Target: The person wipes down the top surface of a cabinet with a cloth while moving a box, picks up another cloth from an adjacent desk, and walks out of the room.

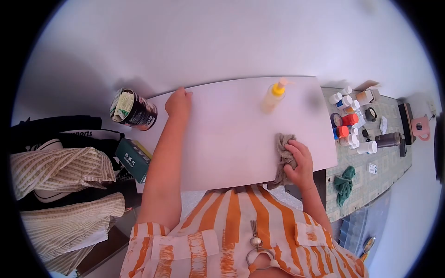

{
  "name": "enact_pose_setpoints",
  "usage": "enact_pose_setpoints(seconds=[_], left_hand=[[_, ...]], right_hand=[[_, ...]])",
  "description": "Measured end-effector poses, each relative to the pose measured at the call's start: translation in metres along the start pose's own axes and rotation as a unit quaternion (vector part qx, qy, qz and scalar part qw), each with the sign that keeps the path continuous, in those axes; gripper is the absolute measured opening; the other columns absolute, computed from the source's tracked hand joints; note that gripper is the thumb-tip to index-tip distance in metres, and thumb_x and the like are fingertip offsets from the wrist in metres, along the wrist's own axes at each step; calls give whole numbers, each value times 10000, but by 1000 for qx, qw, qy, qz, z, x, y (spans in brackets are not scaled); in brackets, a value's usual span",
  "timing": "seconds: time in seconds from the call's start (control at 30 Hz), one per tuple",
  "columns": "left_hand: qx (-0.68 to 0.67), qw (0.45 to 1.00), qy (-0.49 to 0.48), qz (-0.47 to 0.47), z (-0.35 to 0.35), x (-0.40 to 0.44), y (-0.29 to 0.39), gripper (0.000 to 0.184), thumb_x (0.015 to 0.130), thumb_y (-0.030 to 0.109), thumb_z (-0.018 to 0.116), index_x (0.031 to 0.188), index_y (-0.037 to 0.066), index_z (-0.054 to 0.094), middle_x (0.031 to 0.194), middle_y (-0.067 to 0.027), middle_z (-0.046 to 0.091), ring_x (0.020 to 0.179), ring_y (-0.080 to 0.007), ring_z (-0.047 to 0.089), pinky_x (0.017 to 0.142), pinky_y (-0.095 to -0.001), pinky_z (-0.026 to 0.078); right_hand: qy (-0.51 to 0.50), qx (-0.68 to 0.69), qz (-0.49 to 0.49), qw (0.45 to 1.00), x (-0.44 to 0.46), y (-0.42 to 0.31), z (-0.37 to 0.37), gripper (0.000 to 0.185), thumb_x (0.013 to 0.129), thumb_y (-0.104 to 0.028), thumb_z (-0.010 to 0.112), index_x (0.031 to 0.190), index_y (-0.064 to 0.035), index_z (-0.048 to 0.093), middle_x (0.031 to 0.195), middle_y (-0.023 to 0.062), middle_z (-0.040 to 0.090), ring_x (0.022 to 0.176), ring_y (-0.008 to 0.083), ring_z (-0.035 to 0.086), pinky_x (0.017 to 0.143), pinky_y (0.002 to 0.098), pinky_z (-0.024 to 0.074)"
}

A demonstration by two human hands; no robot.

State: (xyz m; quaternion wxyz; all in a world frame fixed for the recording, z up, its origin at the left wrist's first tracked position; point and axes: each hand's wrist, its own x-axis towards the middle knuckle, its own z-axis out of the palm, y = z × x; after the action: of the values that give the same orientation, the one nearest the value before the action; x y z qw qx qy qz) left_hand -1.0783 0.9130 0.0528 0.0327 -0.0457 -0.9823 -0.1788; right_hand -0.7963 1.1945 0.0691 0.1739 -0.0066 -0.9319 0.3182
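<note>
My right hand (300,162) is closed on a crumpled grey-brown cloth (283,157), near the front right part of a white tabletop (227,134). Part of the cloth hangs at the front edge. My left hand (178,103) is stretched to the far left edge of the tabletop with its fingers curled in. Whatever those fingers may hold is hidden. Behind the cloth stands a clear pump bottle (272,99) with a yellow collar, holding pale liquid. A dark round tub (144,113) with packets in it is left of my left hand.
A green box (133,160) sits by the left edge, beside striped clothes (60,169) and dark items. To the right, a patterned table (384,162) bears several white bottles, red-capped jars, a dark flask (387,140) and a green cloth (344,185). A wall rises behind the white tabletop.
</note>
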Motion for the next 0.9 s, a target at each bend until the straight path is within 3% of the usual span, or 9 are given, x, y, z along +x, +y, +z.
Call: enact_pose_setpoints(seconds=[0.07,0.13,0.37,0.43,0.53,0.9], left_hand=[[-9,1000,0,-18,5,4,0,227,834,288,585,803,64,573,785,-131,634,777,-321,610,659,-450,458],[14,997,-50,55,9,3,3,222,835,288,583,830,66,586,803,-132,637,796,-325,608,674,-442,462],[4,999,-42,-3,5,13,0,224,837,285,580,837,62,596,828,-144,638,817,-329,600,693,-434,462],[9,996,-68,57,7,11,3,217,834,279,582,825,63,600,818,-144,637,807,-330,601,683,-438,458],[-14,999,-38,23,5,15,4,214,832,276,583,814,63,599,817,-147,636,802,-336,599,682,-444,456],[-5,997,-54,52,8,16,9,209,827,248,584,791,43,574,811,-158,624,805,-351,586,675,-446,449]], right_hand=[[3,-6,-5,1000,0,0,0,479,569,-78,574,1047,-43,586,1139,132,557,1063,331,514,908,410,403],[4,-4,-5,1000,-1,1,0,479,569,-79,576,1046,-44,587,1139,130,557,1063,329,513,905,409,404],[8,-12,-3,1000,2,0,1,478,565,-84,585,1042,-54,591,1134,117,558,1054,319,514,895,405,405],[11,-11,-3,1000,4,1,2,476,565,-83,586,1040,-55,592,1132,115,558,1053,319,513,893,405,406],[8,-10,-1,1000,2,1,2,476,564,-82,587,1039,-56,591,1129,114,558,1051,319,512,891,407,405],[11,-15,-15,1000,5,0,0,471,564,-82,579,1034,-47,588,1123,115,558,1043,320,513,891,407,400]])
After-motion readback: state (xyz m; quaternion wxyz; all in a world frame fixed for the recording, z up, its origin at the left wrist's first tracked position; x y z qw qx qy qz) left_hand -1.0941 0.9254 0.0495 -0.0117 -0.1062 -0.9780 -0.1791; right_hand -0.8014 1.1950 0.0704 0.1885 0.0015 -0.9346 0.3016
